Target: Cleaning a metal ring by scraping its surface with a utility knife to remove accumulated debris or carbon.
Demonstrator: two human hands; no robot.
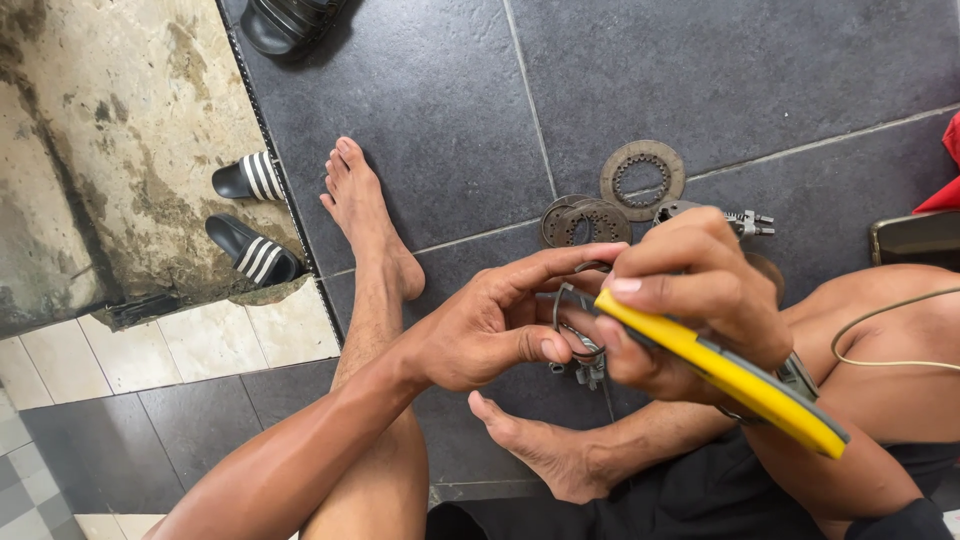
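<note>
Head view, person seated on floor, bare legs and feet in frame.

Right hand (690, 290), centre right of frame: fingers curled tight around a yellow-handled tool (730, 375). Handle runs diagonally from frame centre down to lower right. Tool's working end is hidden behind the fingers; its type cannot be told.

Left hand (500, 320), frame centre: index finger stretched out to the right, thumb pressed toward the other fingers, pinching a thin metal wire ring (572, 320). Ring sits between the two hands, touching both. A small grey metal fitting (590, 372) hangs just below the ring; detail too small to resolve.

Behind the hands, upper centre: a flat toothed metal disc (642, 178) lies on the dark tile floor (760, 70). Just beside it, to the left, a stack of similar discs (585, 220), partly covered by the left index finger. A small metal part (745, 222) with prongs shows just right of the right-hand knuckles.

A thin cable (880, 325) loops over the thigh at right edge.

Further out: pair of black striped slide sandals (252, 215) at left on a stained concrete surface (110, 130). Another dark sandal (285, 20) at top edge. Red object (945, 170), partly cut off, at far right edge.
</note>
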